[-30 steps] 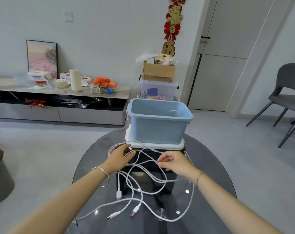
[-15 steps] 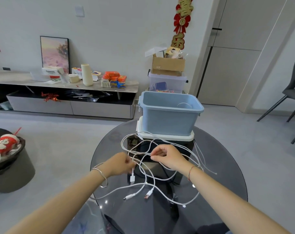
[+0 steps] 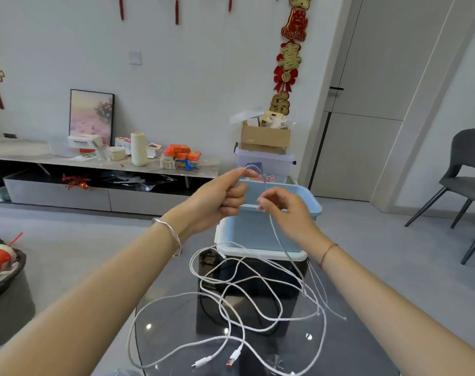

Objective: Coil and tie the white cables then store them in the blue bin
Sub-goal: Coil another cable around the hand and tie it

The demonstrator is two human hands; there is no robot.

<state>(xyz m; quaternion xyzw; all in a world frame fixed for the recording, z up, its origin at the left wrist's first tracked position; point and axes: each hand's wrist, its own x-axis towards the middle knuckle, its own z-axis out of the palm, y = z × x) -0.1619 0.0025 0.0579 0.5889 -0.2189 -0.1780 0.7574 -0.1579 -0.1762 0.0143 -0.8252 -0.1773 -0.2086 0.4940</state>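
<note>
Several white cables lie tangled in loose loops on the round glass table, their plugs near its front edge. Both of my hands are raised above the table in front of the blue bin. My left hand pinches one thin white cable near its end between thumb and forefinger. My right hand holds the same strand a little lower, and it trails down to the tangle. The bin stands on a white lid at the table's far side.
A dark box shows under the glass. Behind the bin stand a clear tub and a cardboard box. A low cabinet runs along the left wall. A grey chair is at right, a dark stool at left.
Both hands have risen from the tangle on the table to bin-rim height, lifting one cable end with them. The view has tilted up and moved closer.
</note>
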